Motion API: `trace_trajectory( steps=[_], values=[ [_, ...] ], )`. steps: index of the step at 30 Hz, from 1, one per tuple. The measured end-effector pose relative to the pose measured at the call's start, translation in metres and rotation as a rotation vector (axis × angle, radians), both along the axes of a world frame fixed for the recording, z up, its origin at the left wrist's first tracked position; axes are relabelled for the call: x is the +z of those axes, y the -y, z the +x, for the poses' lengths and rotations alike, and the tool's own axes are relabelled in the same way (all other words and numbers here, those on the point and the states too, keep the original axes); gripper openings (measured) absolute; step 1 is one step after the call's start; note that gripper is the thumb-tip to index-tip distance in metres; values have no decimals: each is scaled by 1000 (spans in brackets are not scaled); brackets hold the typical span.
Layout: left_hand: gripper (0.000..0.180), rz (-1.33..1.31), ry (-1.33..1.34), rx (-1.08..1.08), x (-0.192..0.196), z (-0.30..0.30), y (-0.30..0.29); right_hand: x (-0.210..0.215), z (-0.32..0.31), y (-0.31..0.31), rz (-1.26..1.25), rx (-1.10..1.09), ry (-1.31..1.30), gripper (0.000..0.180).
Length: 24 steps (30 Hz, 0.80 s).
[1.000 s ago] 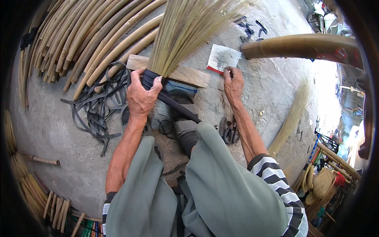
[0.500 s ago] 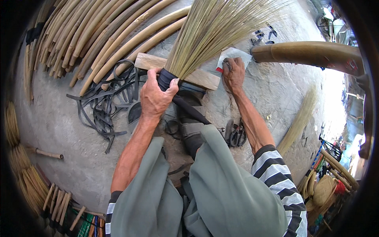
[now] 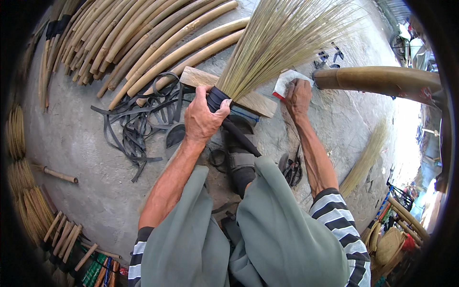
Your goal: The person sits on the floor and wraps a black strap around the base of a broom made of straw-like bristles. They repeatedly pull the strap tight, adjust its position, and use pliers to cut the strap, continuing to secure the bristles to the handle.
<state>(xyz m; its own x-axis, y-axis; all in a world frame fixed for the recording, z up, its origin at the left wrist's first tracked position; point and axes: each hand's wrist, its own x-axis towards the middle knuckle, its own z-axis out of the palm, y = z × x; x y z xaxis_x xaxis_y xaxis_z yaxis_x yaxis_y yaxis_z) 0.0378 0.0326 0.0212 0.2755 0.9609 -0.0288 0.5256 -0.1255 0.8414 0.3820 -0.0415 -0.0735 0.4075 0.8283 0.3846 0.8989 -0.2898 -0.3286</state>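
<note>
While the left hand (image 3: 203, 117) has thumb and fingers clamped round the black band (image 3: 217, 99) at the neck of the broom (image 3: 258, 52), the right hand (image 3: 299, 95) is well apart, over a white sheet (image 3: 282, 86) with a red edge on the floor. Right fingers curl down; can't tell from where I stand if they pinch something or just press.

Broom is in front of the person, bristles fanned to the far side, thin black handle (image 3: 241, 138) slanting near and right to the right knee. Wood block (image 3: 265, 104) lies crosswise beyond the neck; contact unclear.

My read: binding step at the neck, band looks wrapped, left hand keeping it tight while the right deals with whatever is at the sheet. Next move calls for a firm left grip so the wrap can't slip, and the right hand back at the band.

Further out: tangle of black strips (image 3: 131, 129) left, stacked poles (image 3: 158, 52) far left, thick bamboo piece (image 3: 373, 79) far right, loose grass bundle (image 3: 366, 158) right.
</note>
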Motion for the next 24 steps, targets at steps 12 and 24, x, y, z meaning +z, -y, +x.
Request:
trace_trajectory(
  steps=[12, 24],
  values=[
    [59, -6, 27, 1, -1, -1, -1, 90, -102, 40, 46, -159, -789, 22],
    [58, 242, 31, 15, -9, 0, 1, 120, -185, 13, 38, 61, -1298, 13]
  ],
)
